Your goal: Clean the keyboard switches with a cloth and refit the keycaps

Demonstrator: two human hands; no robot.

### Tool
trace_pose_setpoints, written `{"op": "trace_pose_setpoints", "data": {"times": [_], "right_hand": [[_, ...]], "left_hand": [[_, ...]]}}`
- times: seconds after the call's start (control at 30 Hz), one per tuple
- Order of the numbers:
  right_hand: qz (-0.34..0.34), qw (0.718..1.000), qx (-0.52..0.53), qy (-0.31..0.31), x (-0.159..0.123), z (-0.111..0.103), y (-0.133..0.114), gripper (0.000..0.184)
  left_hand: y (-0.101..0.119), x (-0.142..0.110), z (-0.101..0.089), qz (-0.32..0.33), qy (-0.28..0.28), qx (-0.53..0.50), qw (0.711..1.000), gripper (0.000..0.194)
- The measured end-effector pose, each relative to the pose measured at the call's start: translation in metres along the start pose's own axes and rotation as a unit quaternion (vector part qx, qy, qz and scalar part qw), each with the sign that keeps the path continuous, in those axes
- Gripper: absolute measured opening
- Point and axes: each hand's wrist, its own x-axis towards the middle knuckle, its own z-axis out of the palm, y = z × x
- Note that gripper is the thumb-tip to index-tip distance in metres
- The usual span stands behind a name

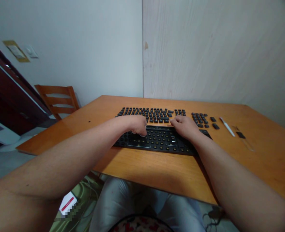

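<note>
A black keyboard [157, 141] with its keycaps off lies on the wooden table, its bare key posts showing. Above its left-middle part is my left hand [138, 125], fingers bent and pressed together. A small whitish bit shows under them, too little to name. My right hand [184, 127] lies curled over the keyboard's back edge, right of the middle, gripping it; the fingertips are partly hidden. Behind the keyboard, loose black keycaps [154, 114] are laid out in rows in keyboard order, with number-pad keycaps [200, 119] at the right.
On the table's right side lie a white, pen-like tool [227, 126] and a wire keycap puller [240, 134] with a dark middle. A small dark piece [89, 121] is at the left. A wooden chair [58, 100] stands beyond the table, against the wall.
</note>
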Motion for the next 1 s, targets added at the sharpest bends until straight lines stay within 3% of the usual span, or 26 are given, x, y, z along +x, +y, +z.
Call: {"op": "trace_pose_setpoints", "data": {"times": [0.7, 1.0], "right_hand": [[-0.015, 1.0, -0.007, -0.009, -0.001, 0.0, 0.008, 0.042], [-0.016, 1.0, -0.007, -0.01, -0.003, -0.001, 0.009, 0.042]], "left_hand": [[-0.042, -0.009, 0.011, -0.022, 0.006, -0.021, 1.0, 0.031], [-0.05, -0.015, 0.01, -0.028, -0.001, -0.01, 1.0, 0.031]]}}
